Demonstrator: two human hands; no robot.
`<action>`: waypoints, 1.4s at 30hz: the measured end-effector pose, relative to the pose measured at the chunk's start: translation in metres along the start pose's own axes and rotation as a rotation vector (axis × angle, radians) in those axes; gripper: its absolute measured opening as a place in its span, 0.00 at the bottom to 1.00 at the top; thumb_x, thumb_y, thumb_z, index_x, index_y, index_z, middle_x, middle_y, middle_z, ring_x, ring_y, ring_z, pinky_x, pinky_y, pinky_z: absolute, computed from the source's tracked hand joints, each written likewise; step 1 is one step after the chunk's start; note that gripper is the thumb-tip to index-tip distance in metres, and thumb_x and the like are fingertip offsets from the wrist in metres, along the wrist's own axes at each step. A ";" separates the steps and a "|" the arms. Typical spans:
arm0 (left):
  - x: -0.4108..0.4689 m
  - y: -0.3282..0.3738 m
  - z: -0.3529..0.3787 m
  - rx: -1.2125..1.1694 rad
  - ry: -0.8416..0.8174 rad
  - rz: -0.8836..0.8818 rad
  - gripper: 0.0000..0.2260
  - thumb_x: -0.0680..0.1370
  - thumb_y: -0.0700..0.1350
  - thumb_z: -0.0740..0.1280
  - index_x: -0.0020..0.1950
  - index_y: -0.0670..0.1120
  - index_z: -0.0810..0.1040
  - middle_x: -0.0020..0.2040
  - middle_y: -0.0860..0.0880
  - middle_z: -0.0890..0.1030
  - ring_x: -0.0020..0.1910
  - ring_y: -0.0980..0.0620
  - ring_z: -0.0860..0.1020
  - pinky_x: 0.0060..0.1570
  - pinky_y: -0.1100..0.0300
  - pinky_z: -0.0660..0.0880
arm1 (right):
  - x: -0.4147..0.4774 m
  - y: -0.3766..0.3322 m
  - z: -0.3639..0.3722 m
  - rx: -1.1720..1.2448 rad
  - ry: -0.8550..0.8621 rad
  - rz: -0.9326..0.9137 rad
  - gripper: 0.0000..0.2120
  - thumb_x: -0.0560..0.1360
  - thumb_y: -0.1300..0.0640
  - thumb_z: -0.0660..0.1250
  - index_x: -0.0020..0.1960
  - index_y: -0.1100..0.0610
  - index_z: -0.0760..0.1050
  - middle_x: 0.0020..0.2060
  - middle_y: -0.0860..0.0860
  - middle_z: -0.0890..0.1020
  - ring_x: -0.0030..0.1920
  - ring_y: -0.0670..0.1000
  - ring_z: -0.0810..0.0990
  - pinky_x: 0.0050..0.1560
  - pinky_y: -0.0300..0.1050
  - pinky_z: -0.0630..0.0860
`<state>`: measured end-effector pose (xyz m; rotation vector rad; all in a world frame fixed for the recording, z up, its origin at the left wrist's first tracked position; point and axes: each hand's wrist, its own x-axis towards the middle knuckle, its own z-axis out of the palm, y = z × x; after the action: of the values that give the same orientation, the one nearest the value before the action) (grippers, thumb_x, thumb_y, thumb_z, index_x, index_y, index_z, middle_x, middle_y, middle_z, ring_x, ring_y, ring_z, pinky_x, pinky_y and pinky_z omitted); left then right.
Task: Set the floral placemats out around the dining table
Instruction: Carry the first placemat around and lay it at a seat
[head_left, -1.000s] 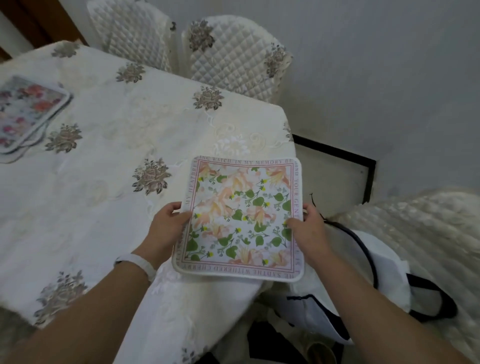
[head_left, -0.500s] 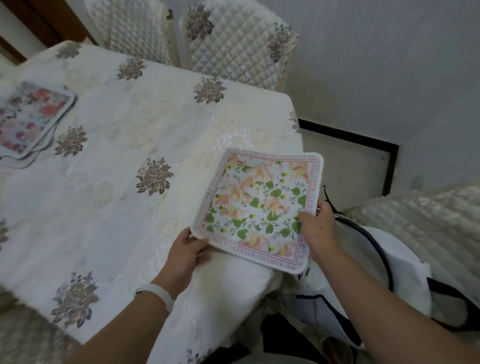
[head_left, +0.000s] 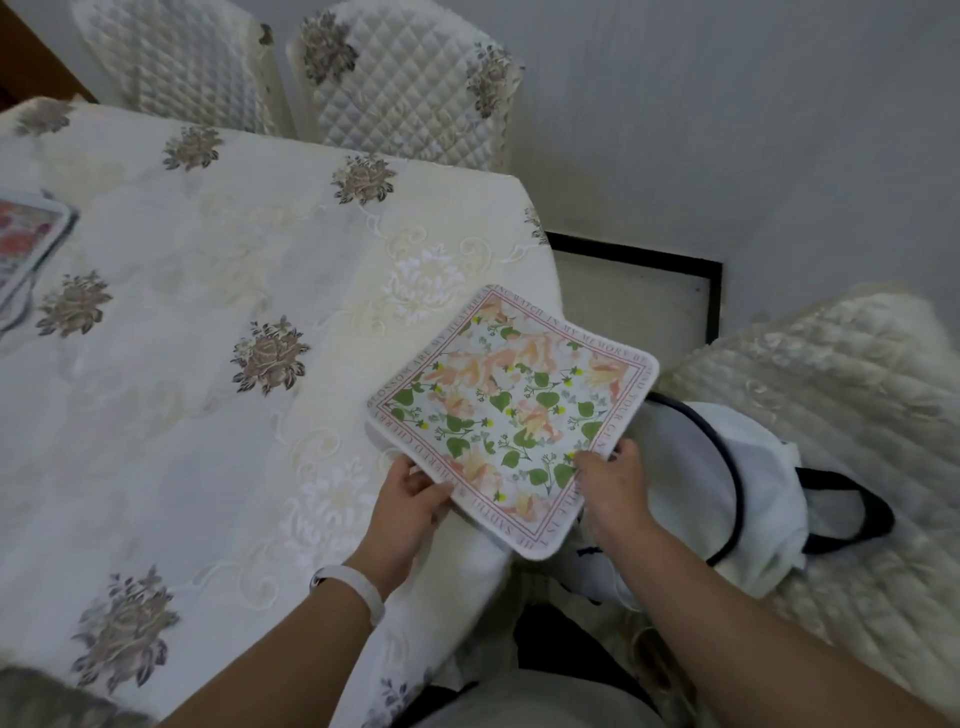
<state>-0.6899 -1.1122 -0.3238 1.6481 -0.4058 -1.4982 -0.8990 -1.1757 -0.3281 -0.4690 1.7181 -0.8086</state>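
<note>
A square floral placemat (head_left: 511, 418) with peach flowers, green leaves and a lettered border is turned like a diamond over the table's near right corner, partly past the edge. My left hand (head_left: 410, 499) holds its lower left edge, fingers under the mat. My right hand (head_left: 610, 478) pinches its lower right edge, thumb on top. The dining table (head_left: 208, 338) wears a cream cloth with embroidered flowers. A stack of other floral placemats (head_left: 26, 249) lies at the table's far left, cut off by the frame.
Two quilted white chairs (head_left: 400, 83) stand at the table's far side against the wall. A quilted chair (head_left: 841, 441) at the right carries a white bag with black handles (head_left: 737, 483). A white band sits on my left wrist.
The placemat has swung clockwise into a diamond and shifted right toward the table's corner. My left hand slid from the mat's left side to its lower edge.
</note>
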 end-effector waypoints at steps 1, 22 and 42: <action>-0.001 -0.003 0.001 -0.007 -0.015 0.005 0.18 0.77 0.29 0.64 0.64 0.45 0.72 0.56 0.42 0.83 0.51 0.45 0.84 0.41 0.59 0.81 | -0.004 0.005 -0.001 0.004 0.000 0.003 0.12 0.76 0.69 0.63 0.50 0.53 0.70 0.49 0.52 0.81 0.48 0.55 0.82 0.45 0.55 0.82; 0.024 0.037 -0.066 0.129 0.178 0.018 0.15 0.77 0.29 0.62 0.61 0.43 0.72 0.54 0.39 0.82 0.50 0.40 0.83 0.43 0.48 0.80 | 0.032 -0.015 -0.022 -0.051 -0.168 -0.030 0.23 0.77 0.64 0.66 0.69 0.53 0.65 0.53 0.55 0.80 0.49 0.55 0.83 0.45 0.51 0.81; 0.075 0.079 -0.041 0.243 0.081 0.011 0.20 0.74 0.33 0.69 0.65 0.44 0.73 0.53 0.40 0.83 0.49 0.38 0.83 0.50 0.39 0.80 | 0.017 0.015 -0.022 -0.157 -0.315 -0.061 0.15 0.75 0.68 0.68 0.57 0.54 0.73 0.52 0.51 0.83 0.50 0.53 0.84 0.52 0.57 0.82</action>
<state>-0.6109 -1.1976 -0.3168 1.8860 -0.5693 -1.4120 -0.9237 -1.1708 -0.3470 -0.7200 1.4837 -0.6079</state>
